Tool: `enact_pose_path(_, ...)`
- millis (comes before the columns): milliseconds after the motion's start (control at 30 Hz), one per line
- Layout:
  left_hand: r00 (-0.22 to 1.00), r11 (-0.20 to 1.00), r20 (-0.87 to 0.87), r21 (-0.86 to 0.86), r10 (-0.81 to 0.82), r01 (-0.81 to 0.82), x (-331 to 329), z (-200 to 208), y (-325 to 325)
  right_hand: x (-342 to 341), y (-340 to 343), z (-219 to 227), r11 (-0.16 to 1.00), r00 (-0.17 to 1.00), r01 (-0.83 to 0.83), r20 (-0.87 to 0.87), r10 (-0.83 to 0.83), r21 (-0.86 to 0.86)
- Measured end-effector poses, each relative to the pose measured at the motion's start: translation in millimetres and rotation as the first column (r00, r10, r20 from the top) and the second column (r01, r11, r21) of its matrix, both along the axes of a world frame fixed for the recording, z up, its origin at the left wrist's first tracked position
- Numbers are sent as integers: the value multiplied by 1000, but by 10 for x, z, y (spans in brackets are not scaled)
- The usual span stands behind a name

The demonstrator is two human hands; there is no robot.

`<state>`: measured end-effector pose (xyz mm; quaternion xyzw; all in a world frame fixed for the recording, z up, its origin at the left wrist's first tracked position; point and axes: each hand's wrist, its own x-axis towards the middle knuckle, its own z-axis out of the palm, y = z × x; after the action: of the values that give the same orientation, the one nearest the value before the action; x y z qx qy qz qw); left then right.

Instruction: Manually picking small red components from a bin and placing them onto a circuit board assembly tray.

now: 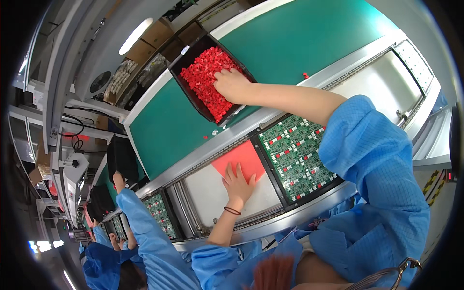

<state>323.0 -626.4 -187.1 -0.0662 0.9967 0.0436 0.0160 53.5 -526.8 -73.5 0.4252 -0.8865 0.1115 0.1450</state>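
My right hand [233,86] reaches into a black bin [192,107] heaped with small red plastic connectors [205,77]. Its fingers are curled down among the pieces, and what lies under the fingertips is hidden. My left hand [238,184] lies open, fingers spread, on a pinkish-red sheet [245,158] over a pale plate on the conveyor. Just right of that sheet sits a black-framed panel of green circuit boards [296,162], dotted with white and red connectors. My right forearm passes above the panel's far edge.
A green work surface [159,147] runs behind the conveyor rail [176,177], with a few stray red and white pieces on it. At left, a co-worker in a blue sleeve [145,217] reaches to another black bin [121,157], near a second board panel [159,211].
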Motion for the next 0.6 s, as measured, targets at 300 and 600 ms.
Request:
enact_pose_path(300,985,983,-142,169,95,-70,225,280,-51,86,-147,-48,997,992,13,-129,-4,71)
enact_pose_path(600,966,781,-253,614,57,115,-29,587,749,-55,60,149,991,986,-120,-125,112,-59)
